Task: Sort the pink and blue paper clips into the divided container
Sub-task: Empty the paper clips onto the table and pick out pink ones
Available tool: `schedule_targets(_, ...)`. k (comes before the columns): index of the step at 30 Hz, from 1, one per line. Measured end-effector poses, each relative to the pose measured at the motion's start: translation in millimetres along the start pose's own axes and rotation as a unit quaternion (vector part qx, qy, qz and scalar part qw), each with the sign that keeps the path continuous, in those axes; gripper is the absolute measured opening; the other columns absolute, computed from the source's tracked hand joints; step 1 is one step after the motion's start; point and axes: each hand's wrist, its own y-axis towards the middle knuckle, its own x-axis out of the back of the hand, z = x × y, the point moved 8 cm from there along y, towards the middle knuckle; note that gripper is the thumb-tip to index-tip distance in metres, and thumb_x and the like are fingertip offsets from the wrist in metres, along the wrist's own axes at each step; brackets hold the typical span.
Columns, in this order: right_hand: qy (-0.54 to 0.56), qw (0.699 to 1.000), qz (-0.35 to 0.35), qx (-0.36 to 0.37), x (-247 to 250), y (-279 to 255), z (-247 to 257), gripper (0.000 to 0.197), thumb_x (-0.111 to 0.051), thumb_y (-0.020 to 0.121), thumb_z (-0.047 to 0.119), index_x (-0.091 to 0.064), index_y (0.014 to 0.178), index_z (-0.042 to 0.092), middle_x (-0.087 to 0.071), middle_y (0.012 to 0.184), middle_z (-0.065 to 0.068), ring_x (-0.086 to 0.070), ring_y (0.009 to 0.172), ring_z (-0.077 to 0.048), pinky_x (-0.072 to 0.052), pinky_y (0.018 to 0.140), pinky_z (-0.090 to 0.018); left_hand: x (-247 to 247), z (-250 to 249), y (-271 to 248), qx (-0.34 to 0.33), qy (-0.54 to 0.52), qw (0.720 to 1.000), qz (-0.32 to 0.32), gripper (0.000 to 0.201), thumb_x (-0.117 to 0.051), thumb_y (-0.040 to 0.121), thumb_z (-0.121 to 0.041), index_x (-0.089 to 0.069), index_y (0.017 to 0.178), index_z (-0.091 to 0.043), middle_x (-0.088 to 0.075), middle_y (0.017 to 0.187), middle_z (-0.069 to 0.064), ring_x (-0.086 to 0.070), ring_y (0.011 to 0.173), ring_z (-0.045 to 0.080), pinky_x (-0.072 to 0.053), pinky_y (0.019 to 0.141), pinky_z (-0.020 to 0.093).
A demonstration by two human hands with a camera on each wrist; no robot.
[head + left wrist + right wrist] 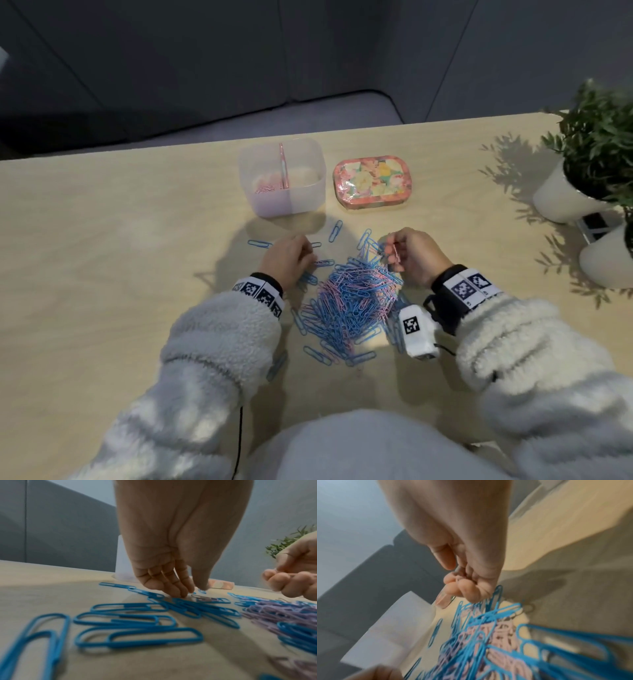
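A mixed heap of blue and pink paper clips [349,301] lies on the table in front of me. Behind it stands the translucent divided container [308,195]; pink clips [265,187] lie in its left compartment. My left hand [308,255] reaches down left of the heap with fairly straight fingers [180,591]. Its tips touch the table beside a single pink clip [205,599] that lies flat among blue ones. My right hand [394,246] hovers over the heap's far right edge, fingers curled round a few pink clips [443,600] that stick out of the fist.
A floral tin [371,181] sits right of the container. Two white plant pots [565,195] stand at the table's right edge. Loose blue clips [335,231] are scattered between heap and container. The table's far edge runs just behind the container.
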Motion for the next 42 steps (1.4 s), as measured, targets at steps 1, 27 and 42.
schedule_targets(1,0.002,1.000,0.004,-0.010,2.4,-0.1,0.2,0.025,-0.034,0.083,0.010,-0.052,0.065,0.010,-0.041,0.056,-0.005,-0.033,0.036,-0.013,-0.019,0.033,-0.013,-2.5,-0.6,0.2,-0.007,0.010,1.000,0.010,0.019,-0.059,0.088,-0.026,-0.060,0.096,-0.008,-0.062,0.099,0.010,-0.057,0.094,0.027,-0.046,0.083,0.038)
schedule_targets(27,0.040,0.998,0.048,0.028,4.5,6.1,17.5,0.027,-0.029,0.089,-0.001,-0.055,0.095,0.002,-0.042,0.061,-0.003,-0.029,0.040,-0.008,-0.020,0.035,-0.013,-4.5,9.1,4.1,0.134,-0.327,0.935,0.039,0.019,-0.033,0.095,-0.002,-0.048,0.090,-0.011,-0.055,0.071,0.001,-0.056,0.063,0.015,-0.047,0.056,0.017)
schedule_targets(42,-0.382,0.918,-0.039,0.101,-18.5,19.8,11.8,0.023,-0.065,0.078,0.012,-0.062,0.058,0.000,-0.058,0.057,-0.013,-0.052,0.053,-0.021,-0.043,0.059,-0.029,7.3,13.1,-2.4,0.092,-0.108,0.990,0.010,0.012,-0.056,0.091,-0.022,-0.053,0.084,-0.013,-0.052,0.062,-0.010,-0.049,0.059,0.009,-0.036,0.055,0.023)
